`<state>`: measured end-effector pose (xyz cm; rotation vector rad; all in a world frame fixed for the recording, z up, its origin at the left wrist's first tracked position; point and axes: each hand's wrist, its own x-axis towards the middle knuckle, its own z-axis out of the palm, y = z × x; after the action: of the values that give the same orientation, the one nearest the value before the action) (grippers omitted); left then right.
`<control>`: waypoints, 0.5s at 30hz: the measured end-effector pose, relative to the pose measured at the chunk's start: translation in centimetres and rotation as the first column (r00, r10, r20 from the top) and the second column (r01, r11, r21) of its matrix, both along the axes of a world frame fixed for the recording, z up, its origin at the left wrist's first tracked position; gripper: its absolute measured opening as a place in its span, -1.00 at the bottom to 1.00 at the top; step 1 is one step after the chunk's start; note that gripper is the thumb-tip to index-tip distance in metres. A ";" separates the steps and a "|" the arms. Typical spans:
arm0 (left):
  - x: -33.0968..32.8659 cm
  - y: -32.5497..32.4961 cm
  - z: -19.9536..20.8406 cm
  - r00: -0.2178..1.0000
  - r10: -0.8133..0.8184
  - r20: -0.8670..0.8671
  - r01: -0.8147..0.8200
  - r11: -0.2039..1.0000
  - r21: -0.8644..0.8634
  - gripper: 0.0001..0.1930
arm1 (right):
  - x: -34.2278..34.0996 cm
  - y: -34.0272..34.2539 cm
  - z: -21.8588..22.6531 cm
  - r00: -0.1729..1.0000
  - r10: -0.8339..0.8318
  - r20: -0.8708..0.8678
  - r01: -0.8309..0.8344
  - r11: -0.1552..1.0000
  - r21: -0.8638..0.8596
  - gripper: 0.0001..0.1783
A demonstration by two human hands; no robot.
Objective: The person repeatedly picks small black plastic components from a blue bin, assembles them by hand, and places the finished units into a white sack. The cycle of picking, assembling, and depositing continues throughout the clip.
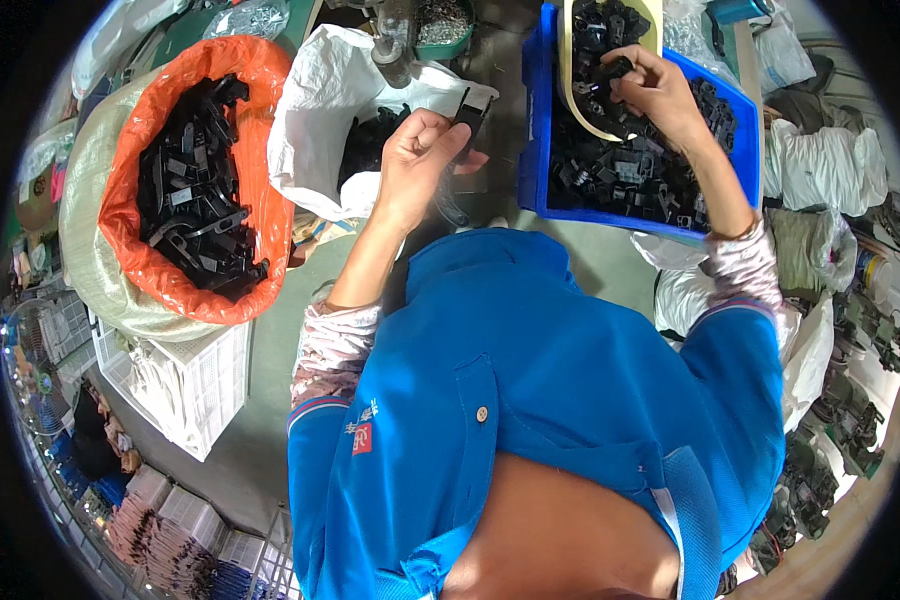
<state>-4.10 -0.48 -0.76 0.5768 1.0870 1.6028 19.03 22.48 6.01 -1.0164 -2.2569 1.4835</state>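
Note:
My left hand (422, 160) is closed round a long black plastic part (470, 122) that ends in two thin prongs. It is held up at the edge of a white sack (315, 120), which has black parts inside. Over at the right, my right hand (654, 92) pinches a small black plastic piece (618, 70) above a cream tub (654, 22) of similar pieces. That tub rests over a blue crate (536, 170), where many more small black pieces lie. Fingers partly hide the shape of both held parts.
An orange-lined sack (120, 200) full of long black parts stands at left, beside a white plastic basket (195, 385). A green bowl (448, 45) of small metal bits sits at the back. White bags (820, 165) and piled black parts line the right side.

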 end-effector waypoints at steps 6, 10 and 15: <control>-2.3 0.1 1.4 0.906 -0.074 -0.417 0.011 0.989 -0.150 -0.84 | -4.2 -5.9 -4.1 0.798 -0.256 -0.546 -0.239 0.698 -0.676 -0.73; -4.5 0.1 0.2 0.817 0.010 -0.576 -0.001 1.000 0.017 -0.79 | -8.0 -8.6 -3.2 0.858 -0.192 -0.477 -0.079 0.867 -0.491 -0.70; -7.5 -0.2 1.2 0.716 0.006 -0.698 0.057 0.996 0.068 -0.77 | -11.0 -8.6 -3.6 0.874 -0.105 -0.474 -0.084 0.928 -0.362 -0.66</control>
<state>-11.60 -0.63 0.48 1.3293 1.5516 1.4263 8.04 13.89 2.40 -0.6317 -1.6484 1.9519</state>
